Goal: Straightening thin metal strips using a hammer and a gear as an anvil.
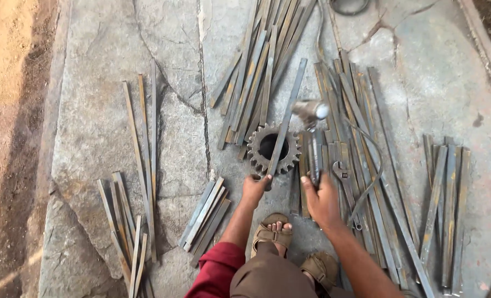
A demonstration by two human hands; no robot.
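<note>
My left hand grips the near end of a long flat steel strip that lies across a toothed gear wheel on the stone floor. My right hand holds the handle of a hammer, its blurred head raised over the strip just right of the gear. My sandalled foot rests just below the gear, with a red sleeve and brown trouser leg at the bottom edge.
Piles of flat steel strips lie all around: above the gear, to the right, far right, a short stack and loose ones at left. An adjustable wrench lies among them. Bare earth borders the slab at left.
</note>
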